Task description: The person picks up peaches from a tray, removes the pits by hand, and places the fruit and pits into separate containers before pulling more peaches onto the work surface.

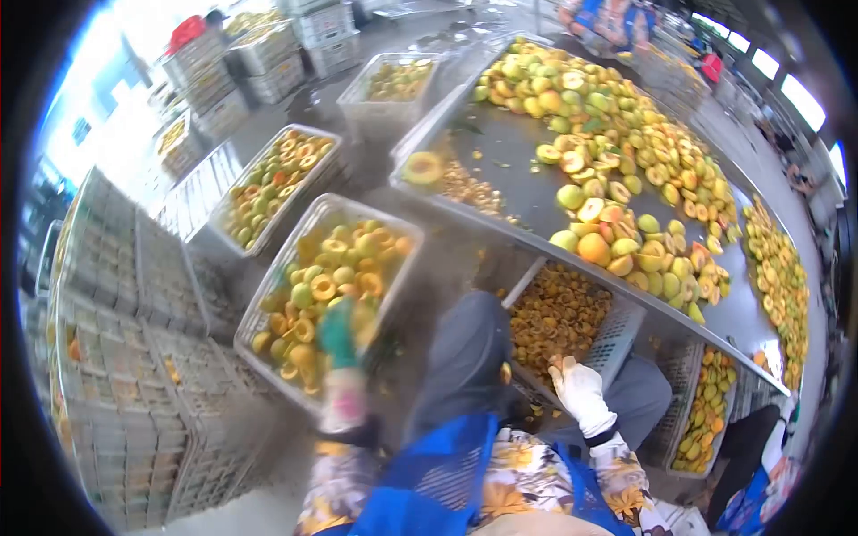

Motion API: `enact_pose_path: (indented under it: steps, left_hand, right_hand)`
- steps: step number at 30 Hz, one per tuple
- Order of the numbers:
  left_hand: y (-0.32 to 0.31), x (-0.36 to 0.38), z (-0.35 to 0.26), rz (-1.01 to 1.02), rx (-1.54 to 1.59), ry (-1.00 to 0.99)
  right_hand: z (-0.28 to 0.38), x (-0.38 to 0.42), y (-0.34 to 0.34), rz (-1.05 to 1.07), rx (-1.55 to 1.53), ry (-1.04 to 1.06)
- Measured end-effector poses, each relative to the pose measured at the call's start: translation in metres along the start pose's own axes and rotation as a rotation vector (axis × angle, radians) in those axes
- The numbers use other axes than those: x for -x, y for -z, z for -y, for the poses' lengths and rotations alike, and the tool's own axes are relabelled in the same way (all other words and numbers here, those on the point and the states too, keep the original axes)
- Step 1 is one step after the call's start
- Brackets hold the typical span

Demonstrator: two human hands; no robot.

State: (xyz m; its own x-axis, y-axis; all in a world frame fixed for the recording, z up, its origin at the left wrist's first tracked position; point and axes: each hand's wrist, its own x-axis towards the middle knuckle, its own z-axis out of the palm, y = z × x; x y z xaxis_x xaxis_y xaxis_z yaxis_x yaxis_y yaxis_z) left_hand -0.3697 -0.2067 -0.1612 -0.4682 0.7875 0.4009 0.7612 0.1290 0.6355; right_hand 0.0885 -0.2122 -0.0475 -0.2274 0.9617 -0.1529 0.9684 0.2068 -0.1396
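Observation:
My left hand (340, 338), in a green glove, is over the near edge of a white crate (252, 335) full of halved yellow-green fruit (323, 286). Motion smears its fingers, so whether it holds anything is unclear. My right hand (581, 393), in a white glove, hangs over the near side of a crate (617, 344) of brownish fruit pieces (559, 313) between my knees. Its fingers are bent together around something I cannot make out.
A metal table (509, 152) with heaps of fruit stands ahead and right. Stacked crates (116, 357) rise at the left. More fruit crates (290, 210) lie beyond. A co-worker (751, 500) sits at the lower right, another person (608, 22) across the table.

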Motion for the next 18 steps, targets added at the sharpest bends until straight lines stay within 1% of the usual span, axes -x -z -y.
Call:
enact_pose_path:
  steps: [1,2,4,5,6,7,8,9,10,11,12,14,15,16,17,18]
  left_hand:
    - [0.034,-0.007,0.0,0.184,0.109,0.158]
    - [0.059,-0.01,-0.009,0.392,-0.495,0.01]
    - [0.067,-0.032,-0.04,0.628,-0.732,-0.023]
    - [0.067,-0.046,-0.093,0.423,-0.35,-0.065]
    - [0.018,-0.069,-0.171,0.232,0.188,-0.219]
    - [0.003,-0.081,-0.235,0.362,0.292,-0.306]
    - [-0.034,-0.088,-0.259,0.359,0.313,-0.603]
    - [-0.071,-0.093,-0.288,0.438,0.318,-0.628]
    - [-0.089,-0.096,-0.336,0.618,0.241,-0.389]
    - [-0.123,-0.101,-0.361,0.607,0.242,-0.437]
    - [-0.153,-0.102,-0.38,0.596,0.243,-0.484]
    - [-0.169,-0.095,-0.431,0.828,0.103,-0.429]
    - [-0.173,-0.093,-0.446,0.942,0.026,-0.398]
    - [-0.201,-0.084,-0.436,0.887,-0.014,-0.479]
    - [-0.245,-0.069,-0.412,0.828,-0.053,-0.555]
    - [-0.249,-0.071,-0.406,0.824,0.075,-0.531]
  right_hand:
    - [-0.016,0.005,-0.006,-0.061,-0.023,-0.083]
    - [-0.033,0.007,-0.019,-0.128,-0.048,-0.169]
    - [-0.051,0.011,-0.032,-0.028,-0.086,-0.163]
    - [-0.06,0.011,-0.039,0.018,-0.106,-0.151]
    - [-0.059,0.011,-0.055,0.017,-0.149,-0.089]
    - [-0.046,0.009,-0.049,0.001,-0.192,-0.084]
    - [-0.037,0.008,-0.041,-0.014,-0.236,-0.076]
    - [-0.035,0.006,-0.045,-0.018,-0.297,-0.111]
    - [-0.035,0.005,-0.049,-0.023,-0.359,-0.147]
    - [-0.037,0.005,-0.055,-0.024,-0.376,-0.189]
    - [-0.039,0.007,-0.056,-0.055,-0.401,-0.188]
    - [-0.045,0.009,-0.051,-0.12,-0.452,-0.179]
    - [-0.048,0.01,-0.045,-0.13,-0.492,-0.187]
    - [-0.052,0.011,-0.044,-0.137,-0.523,-0.204]
    - [-0.057,0.013,-0.043,-0.141,-0.553,-0.217]
    - [-0.061,0.014,-0.043,-0.147,-0.585,-0.227]
